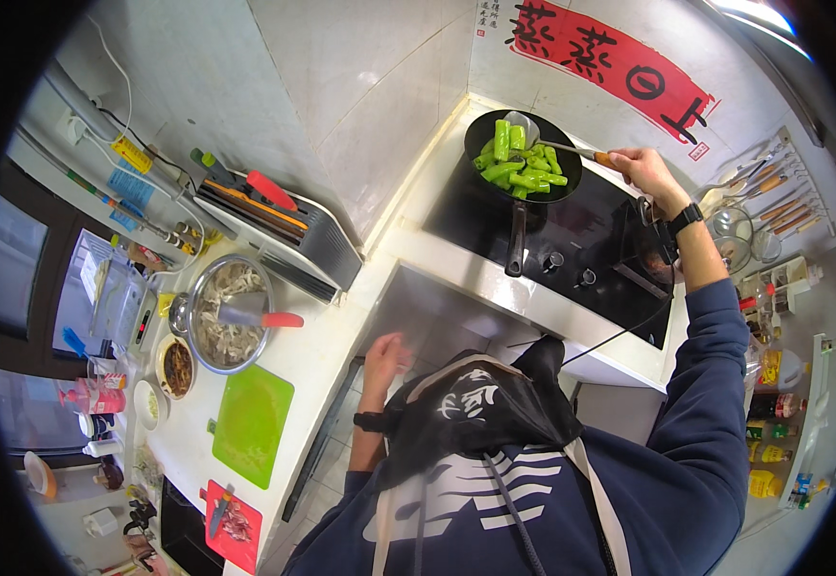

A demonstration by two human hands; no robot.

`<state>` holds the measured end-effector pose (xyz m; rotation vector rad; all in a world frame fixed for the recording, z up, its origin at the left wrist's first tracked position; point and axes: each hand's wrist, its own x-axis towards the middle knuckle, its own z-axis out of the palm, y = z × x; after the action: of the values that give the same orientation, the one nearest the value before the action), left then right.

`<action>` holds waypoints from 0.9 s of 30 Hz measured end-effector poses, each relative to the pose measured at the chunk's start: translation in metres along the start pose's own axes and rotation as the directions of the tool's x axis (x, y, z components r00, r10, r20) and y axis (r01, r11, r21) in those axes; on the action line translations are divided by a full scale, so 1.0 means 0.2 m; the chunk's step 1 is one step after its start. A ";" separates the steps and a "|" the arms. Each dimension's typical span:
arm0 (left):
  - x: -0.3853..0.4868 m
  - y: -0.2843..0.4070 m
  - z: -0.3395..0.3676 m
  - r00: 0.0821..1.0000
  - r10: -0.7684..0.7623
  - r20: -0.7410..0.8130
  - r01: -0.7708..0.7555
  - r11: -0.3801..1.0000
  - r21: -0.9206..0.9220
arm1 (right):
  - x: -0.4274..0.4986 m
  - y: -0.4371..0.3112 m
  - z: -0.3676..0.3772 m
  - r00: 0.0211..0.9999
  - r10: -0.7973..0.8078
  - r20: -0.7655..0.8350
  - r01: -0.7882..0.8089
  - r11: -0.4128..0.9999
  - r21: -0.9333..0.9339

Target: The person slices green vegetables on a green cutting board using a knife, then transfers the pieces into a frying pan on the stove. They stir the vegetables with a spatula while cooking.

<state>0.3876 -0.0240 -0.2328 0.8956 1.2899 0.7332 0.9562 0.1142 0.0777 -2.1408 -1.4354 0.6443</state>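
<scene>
My right hand point(643, 173) grips the wooden handle of a metal spatula point(522, 129), whose blade rests in a black wok point(524, 196). Several glossy green pepper pieces point(526, 169) lie in the wok, touching the blade. The wok stands on a black glass cooktop point(461, 216), its handle pointing towards me. My left hand point(387, 360) hangs in front of my apron, slightly blurred, with nothing visible in it; how far its fingers are closed is unclear.
On the left counter are a steel bowl point(268, 273) of shredded food with a cleaver across it, a green cutting board point(251, 432), a red board point(251, 551) with chopped meat and a knife, and a knife block point(339, 252). A dark cord crosses the cooktop's front edge. Bottles point(767, 484) stand at right.
</scene>
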 end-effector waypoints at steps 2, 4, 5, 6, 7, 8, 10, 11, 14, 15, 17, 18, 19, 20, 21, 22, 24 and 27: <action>0.00 0.00 0.00 1.000 0.000 0.004 0.000 1.000 -0.015 | 0.02 -0.04 -0.05 0.999 -0.049 -0.005 0.047 0.988 -0.144; 0.00 -0.01 -0.01 1.000 -0.001 0.001 0.001 1.000 -0.019 | 0.03 -0.07 -0.08 0.989 -0.142 -0.040 0.128 0.959 -0.251; 0.00 -0.01 -0.01 1.000 -0.003 -0.001 0.003 1.000 -0.019 | 0.04 -0.08 -0.09 0.985 -0.162 -0.063 0.136 0.943 -0.304; 0.00 -0.01 -0.01 1.000 -0.006 -0.007 0.006 1.000 -0.009 | 0.04 -0.11 -0.13 0.993 -0.119 -0.028 0.105 0.946 -0.305; -0.01 -0.02 -0.01 1.000 -0.008 -0.006 0.008 1.000 -0.020 | 0.04 -0.14 -0.16 0.987 -0.155 -0.026 0.136 0.923 -0.359; -0.01 -0.02 -0.01 1.000 -0.011 -0.008 0.011 1.000 -0.021 | 0.03 -0.17 -0.18 0.985 -0.168 -0.035 0.138 0.899 -0.416; -0.01 -0.02 -0.01 1.000 -0.016 -0.012 0.016 1.000 -0.026 | 0.00 -0.23 -0.19 0.982 -0.169 -0.088 0.103 0.859 -0.502; -0.01 -0.03 -0.02 1.000 -0.018 -0.014 0.017 0.999 -0.032 | -0.01 -0.26 -0.18 0.980 -0.174 -0.098 0.095 0.838 -0.537; -0.02 -0.03 -0.03 1.000 -0.018 -0.023 0.017 0.999 -0.045 | 0.01 -0.29 -0.14 0.980 -0.142 -0.140 0.017 0.761 -0.649; -0.02 -0.04 -0.03 0.999 -0.018 -0.030 0.017 0.999 -0.038 | 0.04 -0.28 -0.13 0.983 -0.129 -0.134 0.002 0.727 -0.687; -0.03 -0.04 -0.04 0.999 -0.024 -0.033 0.022 0.998 -0.050 | 0.12 -0.24 -0.11 0.989 -0.124 -0.085 0.016 0.648 -0.762; -0.04 -0.04 -0.04 0.999 -0.032 -0.041 0.030 0.999 -0.041 | 0.17 -0.21 -0.10 0.991 -0.130 -0.042 0.045 0.602 -0.797; -0.04 -0.04 -0.04 0.999 -0.030 -0.041 0.028 0.998 -0.048 | 0.23 -0.19 -0.09 0.993 -0.114 -0.006 0.058 0.551 -0.832; -0.04 -0.04 -0.04 0.998 -0.032 -0.046 0.030 0.999 -0.045 | 0.30 -0.19 -0.08 0.881 -0.205 0.426 0.453 0.110 -0.884; -0.05 -0.04 -0.04 0.998 -0.036 -0.054 0.034 0.999 -0.037 | 0.33 -0.17 -0.09 0.920 -0.145 0.363 0.391 0.353 -0.850; -0.05 -0.03 -0.05 0.998 -0.034 -0.054 0.031 0.999 -0.042 | 0.36 -0.17 -0.14 0.950 -0.001 0.312 0.263 0.539 -0.800; -0.06 -0.03 -0.05 0.998 -0.034 -0.059 0.031 0.998 -0.048 | 0.34 -0.14 -0.22 0.942 0.285 0.175 -0.152 0.832 -0.534; -0.07 -0.04 -0.05 0.997 -0.033 -0.071 0.030 0.999 -0.039 | 0.27 -0.04 -0.26 0.910 0.316 0.269 -0.220 0.917 -0.333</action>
<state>0.3746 -0.0387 -0.2325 0.8231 1.3461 0.7678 1.0007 0.1600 0.1168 -2.5983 -1.4841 0.9695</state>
